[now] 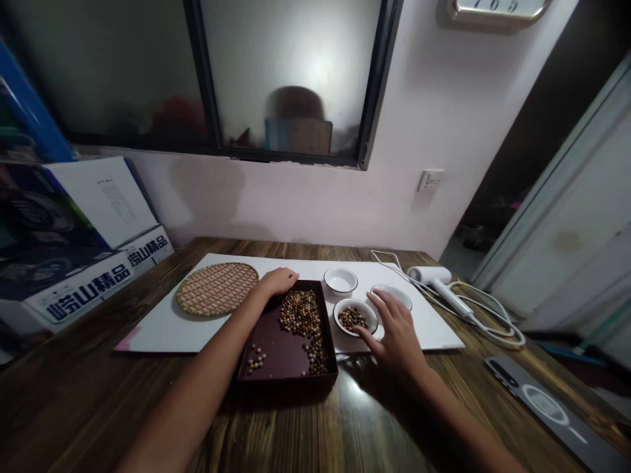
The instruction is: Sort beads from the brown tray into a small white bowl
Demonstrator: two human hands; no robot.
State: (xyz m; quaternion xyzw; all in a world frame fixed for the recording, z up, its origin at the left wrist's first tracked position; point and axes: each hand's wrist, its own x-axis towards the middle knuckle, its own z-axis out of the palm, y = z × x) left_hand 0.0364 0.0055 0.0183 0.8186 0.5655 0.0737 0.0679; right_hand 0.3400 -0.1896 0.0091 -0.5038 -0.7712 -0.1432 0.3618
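Observation:
A dark maroon tray (276,378) lies before me, with many brown, yellow and dark beads (302,312) along its right side and a few pale ones at lower left. My left hand (280,280) rests on the tray's far left corner, fingers together over the rim; whether it pinches the rim is hard to see. Right of the tray is a white bowl (372,322) with similar beads inside. My right hand (394,328) is at this bowl's right side, thumb and fingers spread around its rim. Behind stand a white bowl (340,281) and another white bowl (401,295), partly covered by my right hand.
A round woven mat (217,289) lies on the white board (162,335) at the left. To the right are a white hair dryer (444,289) with a looped cord and a grey flat device (547,407). Boxes (89,282) stand far left on the wooden table (256,433).

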